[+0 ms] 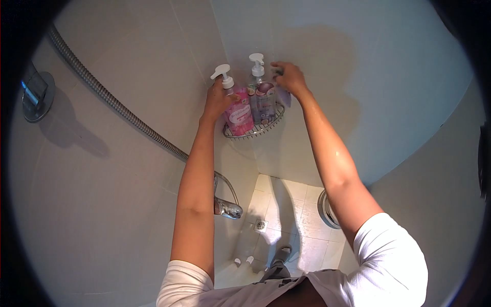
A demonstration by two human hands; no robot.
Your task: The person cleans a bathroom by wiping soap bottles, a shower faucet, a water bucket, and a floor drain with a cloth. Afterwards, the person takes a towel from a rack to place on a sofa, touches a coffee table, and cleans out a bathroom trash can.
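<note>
A pink pump bottle (239,118) with a white pump top stands at the left of a wire corner shelf (250,135). My left hand (217,100) is closed around its upper part, thumb across the front. Beside it stands a clear pump bottle (265,105) with fruit pictured on its label, its white nozzle above. My right hand (290,78) is at the shelf's right side, fingers curled just beyond the clear bottle's neck. Below that hand a lavender item (284,97) shows, partly covered; I cannot tell exactly what the curled fingers hold.
A ribbed metal shower hose (110,101) runs down the left wall, near a round metal wall fitting (38,97). Under my left arm is a chrome tap (228,209). The tiled floor has a drain (261,225), and a round white object (327,209) stands at right.
</note>
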